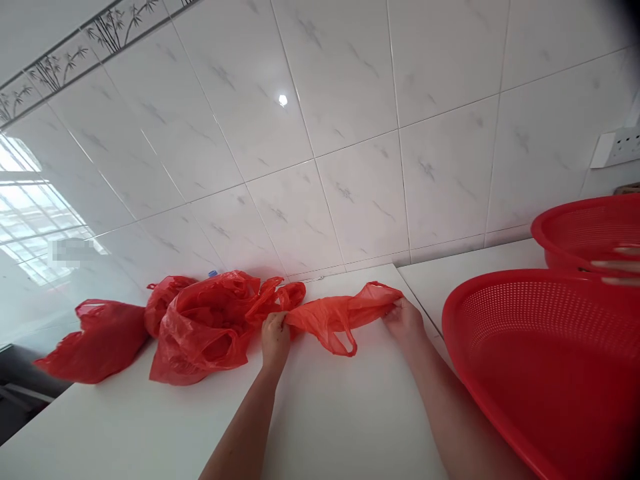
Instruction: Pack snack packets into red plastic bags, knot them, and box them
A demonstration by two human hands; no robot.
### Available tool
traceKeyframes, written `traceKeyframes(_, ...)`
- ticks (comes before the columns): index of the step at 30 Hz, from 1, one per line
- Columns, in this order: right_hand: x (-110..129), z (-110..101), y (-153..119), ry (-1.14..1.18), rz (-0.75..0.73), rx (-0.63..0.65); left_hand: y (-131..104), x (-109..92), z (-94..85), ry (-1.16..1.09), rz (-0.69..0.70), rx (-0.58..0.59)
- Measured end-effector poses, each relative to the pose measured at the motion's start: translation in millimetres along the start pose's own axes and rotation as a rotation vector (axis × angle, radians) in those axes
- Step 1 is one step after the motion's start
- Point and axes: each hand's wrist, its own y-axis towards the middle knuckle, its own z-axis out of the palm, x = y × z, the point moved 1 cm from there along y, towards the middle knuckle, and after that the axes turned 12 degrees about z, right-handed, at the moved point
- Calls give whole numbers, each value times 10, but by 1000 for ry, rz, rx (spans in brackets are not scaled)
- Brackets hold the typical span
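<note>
A thin red plastic bag is stretched sideways between my two hands, just above the white table. My left hand grips its left end with closed fingers. At the other end, my right hand pinches the bag near its upper corner; some of those fingertips are hidden behind the plastic. One handle loop of the bag hangs down in the middle. Close to my left hand lies a heap of crumpled red plastic bags, bunched against the wall.
Another red bag sits at the far left of the white table. A large red plastic basket stands at the right, with a second red basket behind it. Another person's fingers show there. A tiled wall bounds the back.
</note>
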Motion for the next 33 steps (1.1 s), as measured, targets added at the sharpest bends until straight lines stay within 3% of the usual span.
traceKeyframes(3, 14, 11, -24, -32, -18, 62, -40, -11, -89, 44, -9, -85)
traceKeyframes(5, -6, 43, -57, -68, -14, 121, -93, -106, -154, 93, 90, -102)
traceKeyframes(9, -75, 124, -140, -164, 42, 251, -223, -422, -184, 134, 444, 40)
traceKeyframes(11, -102, 143, -169, -244, 79, 329, -257, -540, -147, 11, 481, 125)
traceKeyframes(12, -110, 144, -178, -281, 93, 358, -258, -570, -130, -108, 434, 137)
traceKeyframes(14, -117, 134, -186, -327, 102, 383, -232, -565, -124, -423, 197, 69)
traceKeyframes(17, -126, 120, -191, -330, 90, 360, -172, -459, -216, -846, -307, -187)
traceKeyframes(20, -137, 130, -204, -349, 105, 362, -138, -381, -395, -1076, -537, -354)
traceKeyframes(23, -107, 123, -216, -303, 87, 330, -151, -375, -568, -1179, -565, -399)
traceKeyframes(28, -90, 55, -284, -254, 128, 177, -196, -455, -771, -1115, -545, -457)
traceKeyframes(31, -219, 82, -438, -441, 232, 291, -203, -617, -805, -1116, -464, -429)
traceKeyframes(33, -329, 137, -581, -581, 312, 403, -226, -790, -758, -1152, -353, -306)
